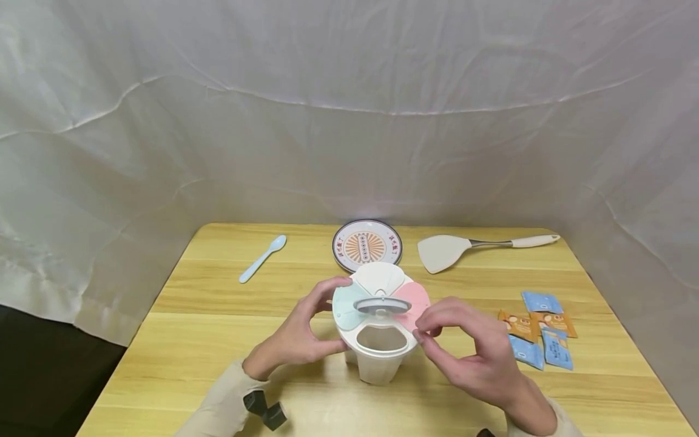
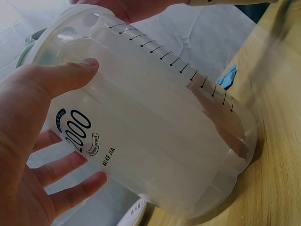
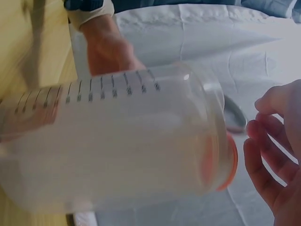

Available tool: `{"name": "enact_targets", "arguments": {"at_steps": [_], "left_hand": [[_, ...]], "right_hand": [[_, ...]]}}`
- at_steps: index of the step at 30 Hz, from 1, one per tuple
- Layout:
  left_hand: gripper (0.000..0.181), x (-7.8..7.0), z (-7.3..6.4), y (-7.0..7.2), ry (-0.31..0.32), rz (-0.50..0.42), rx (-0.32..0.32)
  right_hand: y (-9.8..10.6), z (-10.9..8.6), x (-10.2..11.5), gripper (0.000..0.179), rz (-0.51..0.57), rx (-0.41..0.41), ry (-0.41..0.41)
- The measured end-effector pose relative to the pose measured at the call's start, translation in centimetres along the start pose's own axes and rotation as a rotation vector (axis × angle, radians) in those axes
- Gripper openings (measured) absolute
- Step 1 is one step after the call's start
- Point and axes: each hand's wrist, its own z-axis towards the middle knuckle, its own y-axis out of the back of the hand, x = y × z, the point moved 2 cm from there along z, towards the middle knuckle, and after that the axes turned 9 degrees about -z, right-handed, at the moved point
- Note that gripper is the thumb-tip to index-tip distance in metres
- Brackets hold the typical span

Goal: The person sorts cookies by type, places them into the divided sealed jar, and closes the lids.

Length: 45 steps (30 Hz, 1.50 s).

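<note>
A translucent storage canister (image 1: pixel 378 369) with measuring marks stands upright on the table. Its round lid has pale blue, white and pink (image 1: pixel 416 301) sections. At the front, a grey flap (image 1: pixel 382 305) is raised behind an uncovered opening. My left hand (image 1: pixel 300 334) grips the canister near the top, with the thumb (image 2: pixel 70 77) against its wall and the fingers on the other side. Close to the pink section's edge, my right hand (image 1: pixel 480 352) has loosely bent fingers and holds nothing; the right wrist view shows them apart from the lid. Low inside the wall shows a brownish patch (image 2: pixel 221 122), its nature unclear.
Several blue and orange packets (image 1: pixel 554 321) lie on the right of the wooden table (image 1: pixel 180 340). Farther back are a light blue spoon (image 1: pixel 262 260), a printed plate (image 1: pixel 363 233) partly behind the canister, and a white spatula (image 1: pixel 445 252). Grey cloth (image 1: pixel 349 152) hangs behind.
</note>
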Motion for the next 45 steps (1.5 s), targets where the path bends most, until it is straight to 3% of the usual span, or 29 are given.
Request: {"name": "enact_targets", "arguments": {"at_steps": [8, 16, 24, 27, 30, 36, 41, 45], "left_hand": [[0.101, 0.1, 0.0, 0.0, 0.010, 0.002, -0.001], [0.101, 0.2, -0.1, 0.0, 0.005, 0.001, -0.001], [0.101, 0.1, -0.1, -0.1, 0.001, -0.012, 0.005], [0.100, 0.2, -0.1, 0.0, 0.001, -0.010, 0.004], [0.100, 0.3, -0.1, 0.0, 0.000, -0.006, 0.004], [0.100, 0.3, -0.1, 0.0, -0.003, -0.001, 0.005], [0.100, 0.3, -0.1, 0.0, 0.009, -0.005, 0.004], [0.100, 0.2, -0.1, 0.0, 0.011, -0.002, 0.003]], "right_hand": [[1.9, -0.7, -0.3, 0.015, -0.048, -0.021, -0.072], [4.5, -2.3, -2.1, 0.004, -0.274, 0.000, -0.204], [7.2, -4.6, -4.6, 0.018, -0.405, 0.043, -0.280], [8.4, -5.3, -5.5, 0.004, -0.495, 0.087, -0.291], [9.5, -6.0, -6.3, 0.004, -0.577, 0.151, -0.323], [11.3, -7.4, -7.3, 0.041, -0.658, 0.259, -0.468], [12.6, -8.7, -8.3, 0.050, -0.696, 0.328, -0.616], [13.8, -10.0, -9.2, 0.051, -0.712, 0.398, -0.688]]}}
